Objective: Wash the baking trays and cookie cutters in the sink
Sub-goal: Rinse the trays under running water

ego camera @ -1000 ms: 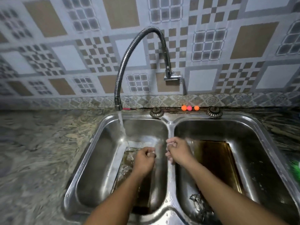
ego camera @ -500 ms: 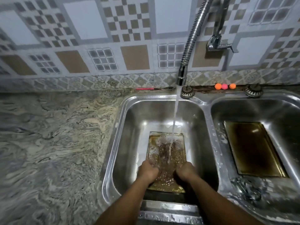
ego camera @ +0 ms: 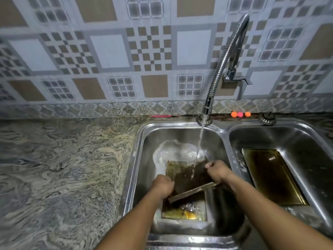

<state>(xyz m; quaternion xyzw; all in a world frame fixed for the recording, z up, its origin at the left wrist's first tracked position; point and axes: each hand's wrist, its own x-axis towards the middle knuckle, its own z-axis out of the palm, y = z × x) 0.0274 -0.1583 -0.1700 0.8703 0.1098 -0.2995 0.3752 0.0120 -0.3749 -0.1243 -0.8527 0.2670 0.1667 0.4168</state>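
Observation:
A dark, stained baking tray (ego camera: 187,177) is held tilted in the left basin (ego camera: 142,159) of the steel double sink. My left hand (ego camera: 162,185) grips its near left corner and my right hand (ego camera: 217,171) grips its right edge. Water from the flexible tap (ego camera: 207,107) falls onto the tray's far edge and splashes. Below it, on the basin floor, lies another tray (ego camera: 185,212) with yellowish residue. A third, golden-brown tray (ego camera: 270,177) lies flat in the right basin. No cookie cutters can be made out.
A marbled stone counter (ego camera: 63,168) spreads to the left of the sink. Three small orange and pink balls (ego camera: 240,114) and a pink stick (ego camera: 162,116) lie along the tiled wall. Two round caps (ego camera: 266,119) sit on the sink's back rim.
The tray lay flat under the stream half a second ago; both hands have since raised and tilted it, uncovering another tray beneath. The view swung further left.

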